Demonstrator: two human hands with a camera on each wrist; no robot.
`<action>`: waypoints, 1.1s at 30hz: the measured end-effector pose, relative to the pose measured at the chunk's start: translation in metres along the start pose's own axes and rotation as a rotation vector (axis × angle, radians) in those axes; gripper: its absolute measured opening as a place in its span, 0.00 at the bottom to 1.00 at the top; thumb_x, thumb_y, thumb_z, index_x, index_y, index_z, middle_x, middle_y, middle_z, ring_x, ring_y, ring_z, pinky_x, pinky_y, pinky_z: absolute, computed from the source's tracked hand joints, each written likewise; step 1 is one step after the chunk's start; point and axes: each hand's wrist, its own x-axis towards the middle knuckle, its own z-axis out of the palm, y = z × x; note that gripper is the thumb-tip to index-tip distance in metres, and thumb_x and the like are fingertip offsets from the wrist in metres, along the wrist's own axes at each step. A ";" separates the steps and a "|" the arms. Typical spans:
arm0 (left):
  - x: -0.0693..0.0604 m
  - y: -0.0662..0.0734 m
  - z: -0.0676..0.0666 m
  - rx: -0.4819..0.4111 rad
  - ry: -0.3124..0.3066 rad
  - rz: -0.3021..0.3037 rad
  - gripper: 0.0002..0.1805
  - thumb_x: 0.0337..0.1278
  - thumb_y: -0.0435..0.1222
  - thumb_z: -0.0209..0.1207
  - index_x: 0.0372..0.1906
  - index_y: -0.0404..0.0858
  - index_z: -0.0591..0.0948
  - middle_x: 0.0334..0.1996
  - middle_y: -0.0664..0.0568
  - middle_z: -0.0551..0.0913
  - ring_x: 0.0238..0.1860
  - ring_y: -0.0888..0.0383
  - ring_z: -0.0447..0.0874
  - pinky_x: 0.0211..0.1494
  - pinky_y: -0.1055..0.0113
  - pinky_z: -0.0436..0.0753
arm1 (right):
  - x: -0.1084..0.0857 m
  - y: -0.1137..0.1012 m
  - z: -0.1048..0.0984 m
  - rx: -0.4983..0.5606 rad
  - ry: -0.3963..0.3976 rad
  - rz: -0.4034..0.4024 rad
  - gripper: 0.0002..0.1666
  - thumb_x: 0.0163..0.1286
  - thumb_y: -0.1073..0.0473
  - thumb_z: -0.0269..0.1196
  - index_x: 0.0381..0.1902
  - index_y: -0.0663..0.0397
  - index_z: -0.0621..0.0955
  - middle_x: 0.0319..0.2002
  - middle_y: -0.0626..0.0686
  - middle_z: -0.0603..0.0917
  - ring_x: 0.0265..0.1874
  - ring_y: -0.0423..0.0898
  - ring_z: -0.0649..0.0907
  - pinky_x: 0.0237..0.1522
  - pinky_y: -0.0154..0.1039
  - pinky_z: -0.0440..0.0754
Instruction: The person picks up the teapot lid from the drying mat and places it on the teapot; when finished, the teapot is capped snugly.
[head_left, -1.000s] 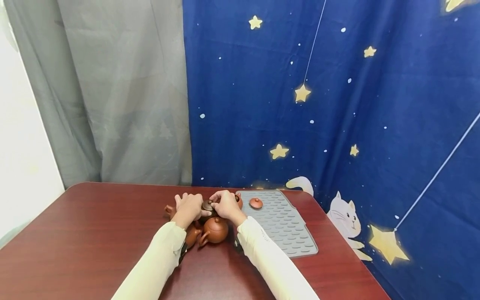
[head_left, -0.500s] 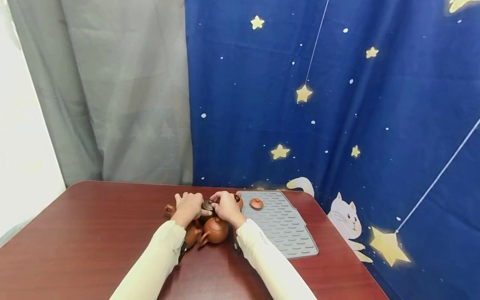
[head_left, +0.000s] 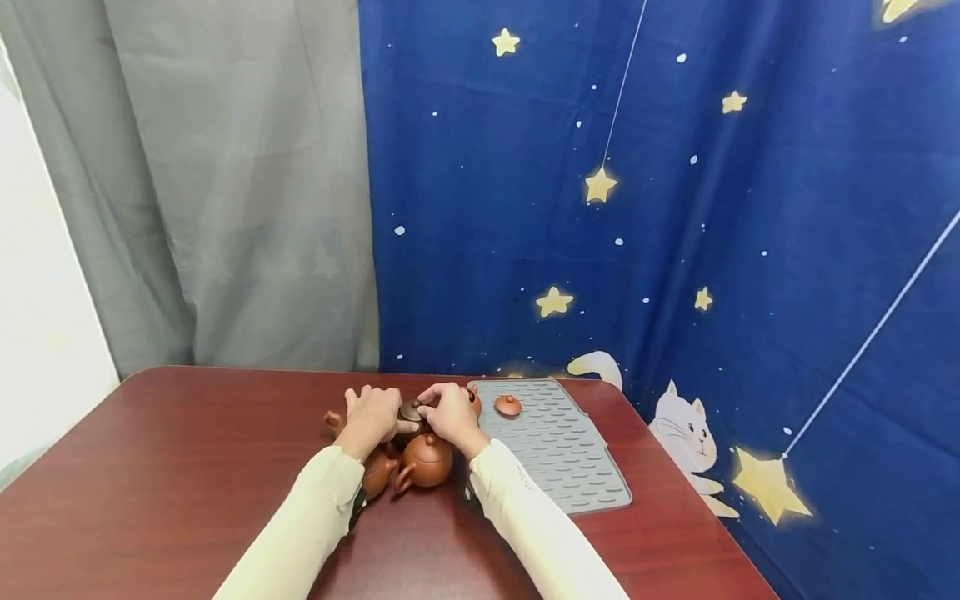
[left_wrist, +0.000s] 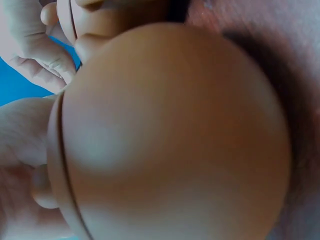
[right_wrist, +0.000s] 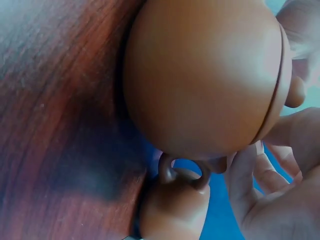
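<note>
A dark brown teapot (head_left: pixel 422 426) with its lid (head_left: pixel 410 410) on stands between both hands, largely covered by them. My left hand (head_left: pixel 371 418) holds it from the left, its thumb lying across the front below the lid. From the right, my right hand (head_left: pixel 452 414) pinches near the lid's knob with thumb and fingers. Just in front sits an orange-brown lidded teapot (head_left: pixel 428 461), its handle toward the left. Another orange-brown teapot (head_left: pixel 377 477) is partly behind the left wrist. In the left wrist view a round teapot (left_wrist: pixel 175 135) hides much of the left hand.
Beyond the left hand a teapot handle (head_left: pixel 333 421) sticks out. An open teapot (head_left: pixel 475 402) shows partly behind the right hand. To the right lies a grey ridged mat (head_left: pixel 570 450) bearing a small orange lid (head_left: pixel 508 406). The reddish-brown table (head_left: pixel 187 475) reaches back to the curtains.
The head view has shifted slightly. Both hands keep their places at the dark teapot, and no object has visibly moved.
</note>
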 end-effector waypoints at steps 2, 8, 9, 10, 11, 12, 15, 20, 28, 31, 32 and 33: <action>-0.001 0.000 0.002 0.004 0.007 0.010 0.22 0.48 0.55 0.71 0.32 0.41 0.81 0.37 0.43 0.85 0.45 0.40 0.74 0.52 0.42 0.60 | -0.001 0.003 0.001 0.030 0.002 0.004 0.04 0.61 0.59 0.72 0.36 0.46 0.88 0.35 0.43 0.88 0.32 0.38 0.81 0.36 0.34 0.77; -0.002 0.000 0.003 0.015 0.027 0.025 0.22 0.49 0.55 0.70 0.33 0.39 0.82 0.37 0.42 0.85 0.44 0.40 0.74 0.51 0.41 0.61 | 0.001 0.009 -0.001 0.170 -0.032 -0.003 0.05 0.59 0.64 0.72 0.34 0.52 0.89 0.31 0.45 0.88 0.26 0.34 0.80 0.31 0.30 0.77; -0.002 0.001 0.003 0.016 0.026 0.027 0.22 0.49 0.55 0.70 0.33 0.39 0.82 0.36 0.43 0.85 0.44 0.40 0.74 0.51 0.41 0.61 | 0.001 0.010 -0.002 0.190 -0.037 -0.004 0.05 0.59 0.66 0.72 0.34 0.54 0.89 0.31 0.46 0.89 0.26 0.34 0.81 0.30 0.30 0.78; -0.002 0.001 0.003 0.018 0.025 0.026 0.23 0.49 0.55 0.70 0.33 0.39 0.82 0.36 0.43 0.85 0.44 0.40 0.74 0.51 0.41 0.61 | 0.001 0.011 -0.004 0.200 -0.043 -0.003 0.06 0.58 0.67 0.72 0.35 0.55 0.88 0.31 0.47 0.89 0.26 0.34 0.81 0.31 0.31 0.78; -0.002 0.002 0.003 0.019 0.024 0.023 0.23 0.49 0.56 0.70 0.34 0.39 0.82 0.36 0.43 0.85 0.44 0.40 0.74 0.52 0.41 0.61 | 0.001 0.012 -0.005 0.195 -0.047 -0.003 0.07 0.58 0.67 0.72 0.35 0.54 0.88 0.32 0.46 0.89 0.26 0.34 0.81 0.33 0.31 0.78; -0.002 0.002 0.004 0.018 0.026 0.018 0.24 0.48 0.56 0.70 0.34 0.40 0.82 0.37 0.43 0.85 0.44 0.40 0.74 0.52 0.41 0.61 | 0.000 0.013 -0.007 0.193 -0.048 -0.004 0.08 0.57 0.67 0.72 0.35 0.54 0.88 0.32 0.46 0.89 0.26 0.34 0.82 0.34 0.32 0.78; -0.003 -0.001 0.005 0.024 0.038 0.020 0.25 0.48 0.58 0.70 0.35 0.41 0.82 0.37 0.44 0.85 0.44 0.41 0.74 0.52 0.41 0.61 | -0.002 0.015 -0.009 0.186 -0.042 -0.008 0.10 0.55 0.68 0.72 0.36 0.54 0.88 0.34 0.46 0.89 0.30 0.36 0.83 0.39 0.34 0.78; -0.002 -0.006 0.009 0.033 0.075 0.032 0.24 0.49 0.59 0.69 0.35 0.43 0.81 0.35 0.50 0.85 0.44 0.43 0.74 0.52 0.42 0.60 | -0.005 0.025 -0.012 0.229 -0.007 -0.013 0.13 0.55 0.72 0.69 0.40 0.59 0.86 0.39 0.53 0.89 0.40 0.46 0.86 0.41 0.37 0.82; 0.000 -0.004 0.010 0.016 0.066 0.032 0.25 0.48 0.60 0.69 0.37 0.43 0.82 0.36 0.53 0.85 0.46 0.43 0.74 0.51 0.43 0.60 | -0.013 0.036 -0.027 0.243 0.073 -0.017 0.16 0.56 0.74 0.66 0.44 0.64 0.85 0.41 0.58 0.88 0.42 0.51 0.87 0.46 0.41 0.82; -0.004 -0.002 0.005 0.029 0.046 0.028 0.24 0.49 0.60 0.68 0.35 0.43 0.81 0.36 0.52 0.84 0.46 0.42 0.72 0.52 0.43 0.59 | -0.016 0.039 -0.032 0.251 0.079 -0.014 0.16 0.56 0.73 0.66 0.45 0.65 0.85 0.42 0.58 0.88 0.42 0.51 0.87 0.44 0.41 0.82; -0.005 -0.001 0.004 0.035 0.038 0.029 0.24 0.49 0.59 0.68 0.34 0.43 0.81 0.36 0.50 0.84 0.46 0.41 0.72 0.52 0.42 0.60 | -0.018 0.041 -0.033 0.252 0.079 -0.007 0.16 0.56 0.73 0.66 0.45 0.65 0.85 0.42 0.58 0.88 0.41 0.52 0.86 0.43 0.41 0.82; -0.006 0.000 0.002 0.042 0.026 0.028 0.24 0.49 0.60 0.68 0.34 0.43 0.81 0.36 0.49 0.84 0.46 0.41 0.71 0.52 0.43 0.60 | -0.019 0.043 -0.034 0.242 0.082 0.003 0.16 0.56 0.73 0.66 0.45 0.65 0.85 0.42 0.57 0.88 0.41 0.52 0.86 0.42 0.40 0.81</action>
